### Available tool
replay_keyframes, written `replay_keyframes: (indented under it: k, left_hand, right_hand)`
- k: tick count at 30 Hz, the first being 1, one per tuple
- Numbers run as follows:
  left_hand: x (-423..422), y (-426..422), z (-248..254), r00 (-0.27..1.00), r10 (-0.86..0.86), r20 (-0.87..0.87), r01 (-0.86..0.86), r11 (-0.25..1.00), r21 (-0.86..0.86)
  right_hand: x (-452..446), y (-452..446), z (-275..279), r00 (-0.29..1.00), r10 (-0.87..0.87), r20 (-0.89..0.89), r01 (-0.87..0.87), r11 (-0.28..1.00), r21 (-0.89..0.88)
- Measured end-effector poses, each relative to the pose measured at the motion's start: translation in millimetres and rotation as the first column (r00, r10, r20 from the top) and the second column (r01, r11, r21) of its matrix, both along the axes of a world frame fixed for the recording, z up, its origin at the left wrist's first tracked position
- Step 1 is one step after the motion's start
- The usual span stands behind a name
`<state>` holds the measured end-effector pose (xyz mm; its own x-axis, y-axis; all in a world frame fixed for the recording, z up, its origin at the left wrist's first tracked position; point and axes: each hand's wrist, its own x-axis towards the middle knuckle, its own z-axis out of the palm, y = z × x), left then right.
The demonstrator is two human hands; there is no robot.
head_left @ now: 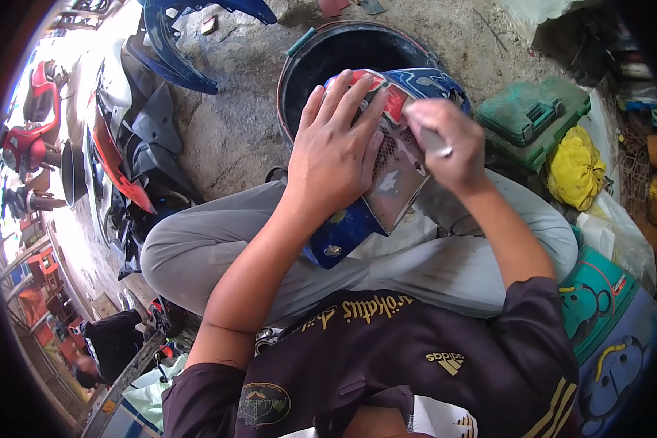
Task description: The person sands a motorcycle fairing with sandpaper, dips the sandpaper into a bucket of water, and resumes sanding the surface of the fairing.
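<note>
A blue, red and white panel (390,197) with a patch of mesh lies across the lap and over the rim of a black bucket (288,95). My left hand (332,146) rests on the panel, its fingers spread over the upper part and thumb beside the mesh. On the panel's right side is my right hand (449,142), slightly blurred, its fingers curled round a small pale object (436,142). What that object is cannot be made out.
Right of the bucket are a green case (525,120) and a yellow bag (578,168). Blue bodywork (164,58) lies at the upper left, with more motorcycle panels (120,160) further left. A person in dark clothing (109,347) is at the lower left.
</note>
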<state>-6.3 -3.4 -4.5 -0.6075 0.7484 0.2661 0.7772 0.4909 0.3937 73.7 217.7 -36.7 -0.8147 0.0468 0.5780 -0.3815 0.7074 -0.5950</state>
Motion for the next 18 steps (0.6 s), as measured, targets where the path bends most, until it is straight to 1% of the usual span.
replay_keyframes:
  k: [2, 5, 6, 9, 10, 11, 13, 15, 16, 18]
  left_hand:
    - [0.3, 0.6, 0.7, 1.0, -0.005, -0.005, 0.005, 1.0, -0.008]
    - [0.0, -1.2, -0.3, 1.0, 0.001, 0.004, -0.001, 1.0, -0.011]
    - [-1.4, -1.7, 0.2, 1.0, 0.003, 0.005, -0.003, 1.0, -0.011]
    - [-0.6, -0.1, 2.3, 0.999, 0.002, 0.04, -0.002, 1.0, -0.018]
    - [-0.6, 1.3, 2.3, 0.999, 0.002, 0.033, -0.001, 1.0, -0.016]
    - [0.7, 2.9, 2.7, 1.0, 0.004, 0.028, -0.004, 1.0, -0.018]
    - [3.9, -0.4, 3.5, 0.999, 0.012, 0.035, -0.011, 0.999, -0.032]
    - [1.7, -0.5, 3.9, 0.999, 0.02, 0.04, -0.018, 0.999, -0.036]
    - [0.6, -0.1, 3.7, 0.999, 0.018, 0.038, -0.017, 0.999, -0.029]
    - [-1.5, -0.3, 1.9, 0.999, 0.005, 0.04, -0.004, 1.0, -0.02]
  right_hand:
    - [-6.4, 11.2, -8.3, 0.996, -0.09, 0.013, 0.09, 0.996, -0.019]
    - [8.4, -6.2, -7.7, 1.0, -0.013, 0.01, 0.013, 1.0, 0.0]
    - [13.4, -10.4, -3.6, 0.999, 0.04, 0.01, -0.04, 0.998, 0.038]
    - [4.3, -0.5, -5.6, 0.998, 0.049, 0.028, -0.047, 0.997, -0.065]
    - [-1.4, 4.4, -3.7, 1.0, -0.018, 0.002, 0.018, 0.998, -0.053]
    - [-3.2, 5.6, -3.8, 0.996, -0.078, 0.052, 0.082, 0.993, -0.089]
    - [-0.5, -5.9, -8.8, 0.997, -0.068, 0.034, 0.069, 0.997, -0.031]
    - [10.5, -18.7, 4.5, 0.999, 0.027, 0.02, -0.027, 1.0, 0.01]
    - [12.3, -27.6, 11.4, 0.998, 0.059, 0.015, -0.059, 0.998, 0.001]
    - [3.2, -14.7, 6.1, 1.0, 0.01, 0.009, -0.009, 0.998, -0.063]
